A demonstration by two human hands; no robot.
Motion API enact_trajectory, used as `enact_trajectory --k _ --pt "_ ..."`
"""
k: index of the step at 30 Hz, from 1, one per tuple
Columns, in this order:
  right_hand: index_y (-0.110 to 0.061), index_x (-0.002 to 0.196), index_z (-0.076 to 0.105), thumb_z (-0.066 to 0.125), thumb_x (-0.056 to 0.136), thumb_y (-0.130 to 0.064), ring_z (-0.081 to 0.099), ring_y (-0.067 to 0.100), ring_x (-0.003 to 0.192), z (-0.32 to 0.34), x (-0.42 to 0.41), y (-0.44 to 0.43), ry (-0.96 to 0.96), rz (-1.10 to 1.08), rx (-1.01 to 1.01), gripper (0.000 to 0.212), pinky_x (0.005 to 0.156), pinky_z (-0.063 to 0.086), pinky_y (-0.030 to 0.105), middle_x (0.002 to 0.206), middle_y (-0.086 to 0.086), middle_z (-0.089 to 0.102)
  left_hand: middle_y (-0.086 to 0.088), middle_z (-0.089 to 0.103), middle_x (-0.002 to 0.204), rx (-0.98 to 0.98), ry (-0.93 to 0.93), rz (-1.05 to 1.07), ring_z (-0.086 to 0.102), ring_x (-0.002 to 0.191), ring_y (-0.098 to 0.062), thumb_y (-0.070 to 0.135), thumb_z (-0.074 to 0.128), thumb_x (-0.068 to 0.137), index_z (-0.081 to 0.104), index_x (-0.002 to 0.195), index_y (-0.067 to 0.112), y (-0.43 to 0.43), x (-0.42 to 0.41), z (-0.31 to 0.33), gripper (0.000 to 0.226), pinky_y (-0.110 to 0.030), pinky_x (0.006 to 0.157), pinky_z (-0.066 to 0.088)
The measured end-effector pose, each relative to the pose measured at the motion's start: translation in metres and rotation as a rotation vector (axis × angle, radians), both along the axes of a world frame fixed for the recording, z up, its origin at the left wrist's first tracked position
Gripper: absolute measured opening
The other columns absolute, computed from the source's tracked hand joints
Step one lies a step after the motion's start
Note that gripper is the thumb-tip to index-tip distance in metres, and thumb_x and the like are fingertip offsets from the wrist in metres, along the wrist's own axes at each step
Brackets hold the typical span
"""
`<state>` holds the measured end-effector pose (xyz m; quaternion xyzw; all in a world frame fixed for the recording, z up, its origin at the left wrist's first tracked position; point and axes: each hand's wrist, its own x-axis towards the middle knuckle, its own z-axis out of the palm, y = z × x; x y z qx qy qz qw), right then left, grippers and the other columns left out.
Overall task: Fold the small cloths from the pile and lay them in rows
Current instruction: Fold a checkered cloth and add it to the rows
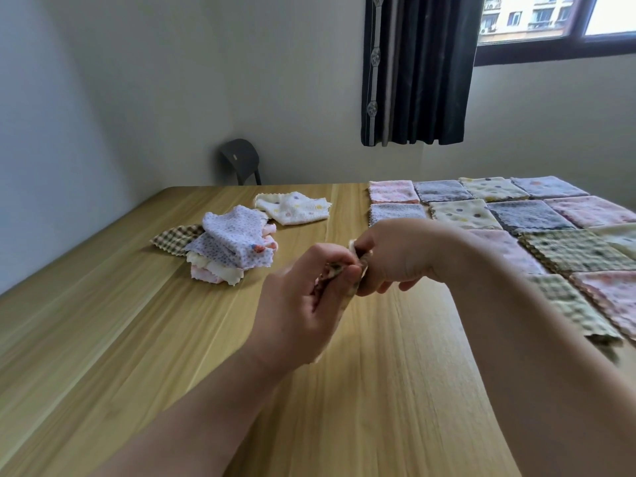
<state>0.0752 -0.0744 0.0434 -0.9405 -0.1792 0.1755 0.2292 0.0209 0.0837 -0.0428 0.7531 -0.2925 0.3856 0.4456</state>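
Head view: the left hand (303, 304) and right hand (395, 256) both pinch a checked cloth (339, 274) (mostly bunched) above the middle of the counter (137, 321); the pile (227, 249) lies toward its left edge, folded rows (516, 215) along its right.

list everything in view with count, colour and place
table: one, light wood, across the lower frame
pile: one, lilac on top, cream and pink below, table left
checked cloth: one, brown, under the pile's left edge
dotted cloth: one, cream, behind the pile
laid cloths: about thirteen, mixed colours, rows at right
chair: one, dark, by the far wall
curtain: one, dark, upper right
held cloth: one, brownish, between both hands
left hand: one, grips held cloth
right hand: one, pinches held cloth
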Motion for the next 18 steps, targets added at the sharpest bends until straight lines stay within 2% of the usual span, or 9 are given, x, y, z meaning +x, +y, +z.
enact_trajectory --k 2,4,7,11,14,18 --pt "-0.028 0.090 0.073 0.084 0.079 -0.030 0.070 0.015 0.082 -0.001 0.001 0.000 -0.026 -0.009 -0.044 0.015 0.075 0.058 0.034 0.088 0.000 0.073 0.017 0.067 0.080 -0.009 -0.013 0.049 0.065 0.065 -0.004 0.024 0.064 0.099 0.063 0.102 0.017 0.004 0.003 0.000 0.007 -0.023 0.058 0.053" --pt "-0.024 0.096 0.075 0.085 0.077 -0.039 0.067 0.014 0.077 0.000 0.001 -0.004 -0.022 -0.024 -0.086 0.026 0.072 0.056 0.032 0.086 0.000 0.071 0.017 0.066 0.080 -0.038 0.006 0.120 0.063 0.065 -0.002 0.022 0.065 0.099 0.065 0.101 0.012 0.009 0.006 -0.001 0.011 -0.016 0.066 0.052" --pt "-0.023 0.096 0.077 0.087 0.072 -0.049 0.073 0.010 0.082 0.005 0.000 -0.016 0.032 -0.041 -0.076 0.036 0.080 0.060 0.034 0.085 -0.008 0.073 0.011 0.068 0.081 -0.172 0.137 0.166 0.065 0.070 -0.011 0.025 0.065 0.098 0.066 0.098 0.018 0.014 0.012 -0.004 0.007 -0.025 0.065 0.053" --pt "-0.019 0.094 0.078 0.085 0.070 -0.052 0.075 0.007 0.080 0.008 0.000 -0.024 0.098 -0.011 0.004 0.041 0.084 0.061 0.036 0.077 -0.014 0.076 0.007 0.070 0.085 -0.262 0.345 0.161 0.068 0.083 -0.015 0.026 0.065 0.098 0.066 0.097 0.022 0.021 0.023 -0.011 0.005 -0.035 0.078 0.057" --pt "-0.017 0.095 0.077 0.084 0.072 -0.050 0.076 0.008 0.083 0.005 0.000 -0.024 0.153 0.011 0.025 0.041 0.086 0.060 0.035 0.081 -0.011 0.078 0.002 0.071 0.088 -0.317 0.449 0.123 0.068 0.086 -0.018 0.026 0.066 0.097 0.068 0.096 0.020 0.020 0.025 -0.014 0.006 -0.038 0.082 0.058" --pt "-0.013 0.098 0.076 0.086 0.075 -0.039 0.077 0.017 0.089 -0.003 0.005 -0.024 0.255 0.003 0.091 0.036 0.091 0.058 0.039 0.089 -0.005 0.079 0.000 0.071 0.088 -0.353 0.524 0.130 0.069 0.085 -0.021 0.025 0.068 0.097 0.068 0.095 0.022 0.020 0.028 -0.020 0.004 -0.043 0.081 0.059"
